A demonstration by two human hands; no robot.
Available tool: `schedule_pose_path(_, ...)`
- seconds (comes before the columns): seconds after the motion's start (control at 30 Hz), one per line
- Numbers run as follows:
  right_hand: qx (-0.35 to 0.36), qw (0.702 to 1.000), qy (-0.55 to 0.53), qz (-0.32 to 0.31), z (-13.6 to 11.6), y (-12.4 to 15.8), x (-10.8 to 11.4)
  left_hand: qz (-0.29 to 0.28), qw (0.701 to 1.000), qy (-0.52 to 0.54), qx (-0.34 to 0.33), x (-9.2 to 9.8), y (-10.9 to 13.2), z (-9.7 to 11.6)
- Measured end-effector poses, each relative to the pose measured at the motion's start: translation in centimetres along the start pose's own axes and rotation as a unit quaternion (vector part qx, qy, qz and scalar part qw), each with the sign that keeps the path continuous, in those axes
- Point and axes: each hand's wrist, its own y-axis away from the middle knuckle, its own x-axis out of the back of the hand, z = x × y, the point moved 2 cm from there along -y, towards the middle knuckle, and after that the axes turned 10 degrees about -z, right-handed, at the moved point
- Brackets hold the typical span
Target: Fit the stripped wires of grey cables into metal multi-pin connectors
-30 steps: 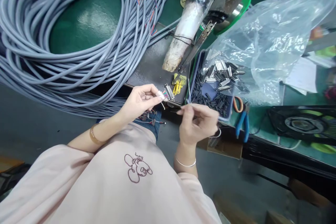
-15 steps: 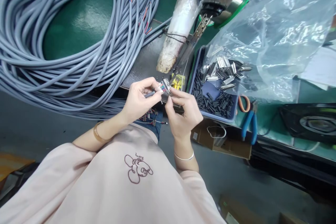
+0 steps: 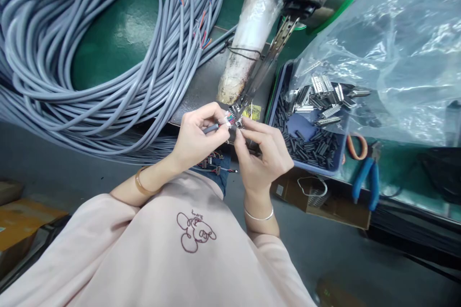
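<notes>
My left hand (image 3: 201,132) pinches the stripped end of a grey cable (image 3: 211,128), whose small coloured wires fan out at a metal connector (image 3: 236,114). Thumb and fingers of my right hand (image 3: 264,148) are closed on the connector's near side. The tip of a soldering iron (image 3: 264,64) comes down from above and meets or overlaps the connector. Left of the iron is a white wrapped tube (image 3: 243,43) with a scorched end. Whether tip and pins touch cannot be made out.
Grey cables (image 3: 144,76) pile up at the left. A blue tray (image 3: 308,167) holds black sleeves and metal connectors, partly under a clear plastic bag (image 3: 392,53). Blue-handled pliers (image 3: 365,177) lie at the right edge. A yellow sponge (image 3: 252,112) sits behind my hands.
The view has shifted, so most things appear farther right. The connector is now up against the iron's tip, where before it was a little below it. Both hands keep their hold.
</notes>
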Motion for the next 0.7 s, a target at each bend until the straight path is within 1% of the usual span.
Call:
schedule_pose_path(0.17,0.014,1.0,-0.015,-0.012,0.0,0.4,0.0,-0.019,1.0,0.002,0.016,0.1,0.2,-0.3)
schedule_pose_path(0.27,0.01,1.0,-0.01,-0.014,-0.1,0.5,0.0,-0.027,0.999,-0.009,0.017,0.2,0.4,-0.4)
schedule_pose_path(0.4,-0.01,1.0,-0.012,-0.018,-0.3,0.2,0.4,-0.057,0.997,-0.041,-0.026,0.4,0.7,-0.1)
schedule_pose_path(0.53,-0.019,0.999,-0.017,-0.025,-0.4,0.0,0.4,-0.069,0.987,-0.118,-0.083,0.9,0.8,0.3)
schedule_pose_path(0.6,-0.019,0.999,-0.019,-0.029,-0.4,0.0,0.3,-0.069,0.982,-0.146,-0.094,1.0,0.7,0.3)
schedule_pose_path(0.7,-0.02,0.999,-0.021,-0.03,-0.3,-0.2,0.1,-0.067,0.981,-0.159,-0.093,1.1,0.5,0.4)
